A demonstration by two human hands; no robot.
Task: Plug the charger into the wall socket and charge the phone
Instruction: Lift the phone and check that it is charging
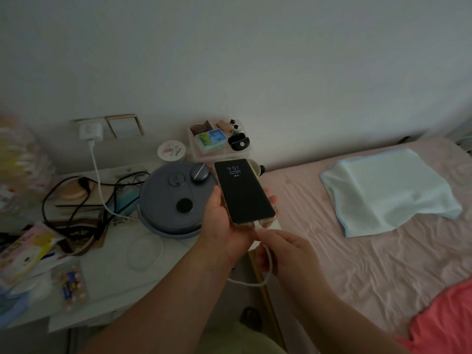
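Observation:
A black phone (244, 191) with a lit screen reading 9:51 lies in my left hand (224, 226), held over the gap between nightstand and bed. My right hand (283, 251) pinches the white cable (267, 267) right at its plug, which sits in the phone's bottom port. The cable loops down under my hands. A white charger (90, 131) sits in the wall socket (85, 123) at the left, and its white cable section (98, 180) runs down over the nightstand.
The white nightstand (112, 259) holds a round grey appliance (176, 198), tangled black cords (76, 200), a small white jar (171, 150), a clear box of small items (217, 141) and packets (28, 249). A pink bed (357, 251) with a pale blue cloth (388, 190) lies to the right.

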